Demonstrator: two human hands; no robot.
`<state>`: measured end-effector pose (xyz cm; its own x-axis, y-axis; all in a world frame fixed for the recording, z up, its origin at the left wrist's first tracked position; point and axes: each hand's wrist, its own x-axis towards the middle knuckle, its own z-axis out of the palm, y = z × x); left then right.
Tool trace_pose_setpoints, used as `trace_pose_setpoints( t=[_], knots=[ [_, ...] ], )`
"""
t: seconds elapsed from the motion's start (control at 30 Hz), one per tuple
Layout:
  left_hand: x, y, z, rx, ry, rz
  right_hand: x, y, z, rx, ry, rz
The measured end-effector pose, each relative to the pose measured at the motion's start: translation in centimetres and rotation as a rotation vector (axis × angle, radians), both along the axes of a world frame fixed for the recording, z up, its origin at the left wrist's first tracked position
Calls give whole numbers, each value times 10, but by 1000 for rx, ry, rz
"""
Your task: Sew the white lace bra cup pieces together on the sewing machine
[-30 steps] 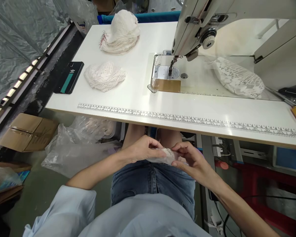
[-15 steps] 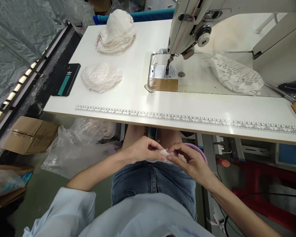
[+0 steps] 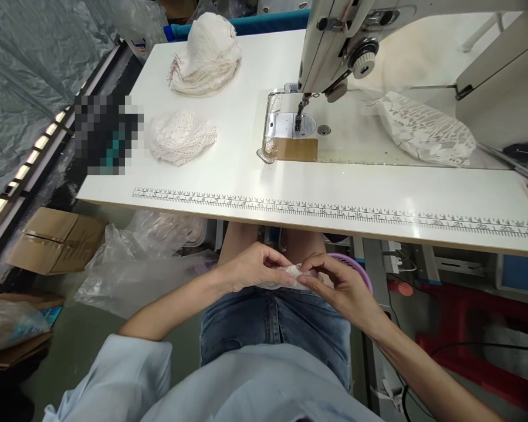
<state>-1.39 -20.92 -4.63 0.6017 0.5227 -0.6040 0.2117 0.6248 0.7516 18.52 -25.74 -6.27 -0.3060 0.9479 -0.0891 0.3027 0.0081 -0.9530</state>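
Note:
Over my lap, below the table's front edge, my left hand (image 3: 251,266) and my right hand (image 3: 338,287) meet on a small white lace piece (image 3: 290,273). Both hands have their fingers closed, pinching it from either side. Most of the piece is hidden between my fingers. Above, the white sewing table (image 3: 334,181) carries a sewing machine (image 3: 361,41) whose needle (image 3: 298,114) stands over the metal plate. A printed ruler (image 3: 334,212) runs along the table's front edge.
On the table lie a small heap of white lace pieces (image 3: 181,136), a taller stack of cloth pieces (image 3: 206,55), a lace bundle (image 3: 426,133) right of the needle, and a blurred dark object (image 3: 108,136). Plastic bags (image 3: 145,252) and a cardboard box (image 3: 55,240) sit on the floor at left.
The view has shifted slightly. My hands have stayed over my lap, with small finger movements on the lace piece, which now shows less between my fingers.

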Motion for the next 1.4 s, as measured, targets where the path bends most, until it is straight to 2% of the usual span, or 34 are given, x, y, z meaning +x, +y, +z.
trace_pose_setpoints(
  t=[0.37,0.57,0.83,0.93,1.07,1.23,1.33,1.4],
  knots=[
    [-1,-1,-3,1,7,5,3,0,1,4,95,74],
    [1,-1,-1,-16,17,5,0,0,3,-140,72,-7],
    [2,-1,-1,19,21,1,-2,2,1,-222,118,-23],
    [2,-2,2,105,31,-18,-3,2,2,-232,119,-31],
    [3,-5,5,326,78,-62,-4,1,2,-222,103,-37],
    [8,-14,6,525,198,-13,-6,0,-2,-217,103,-35],
    [8,-16,6,563,219,6,-5,-1,-2,-203,125,-45],
    [6,-14,6,528,194,1,-2,-1,-1,-218,157,-32]
  ],
)
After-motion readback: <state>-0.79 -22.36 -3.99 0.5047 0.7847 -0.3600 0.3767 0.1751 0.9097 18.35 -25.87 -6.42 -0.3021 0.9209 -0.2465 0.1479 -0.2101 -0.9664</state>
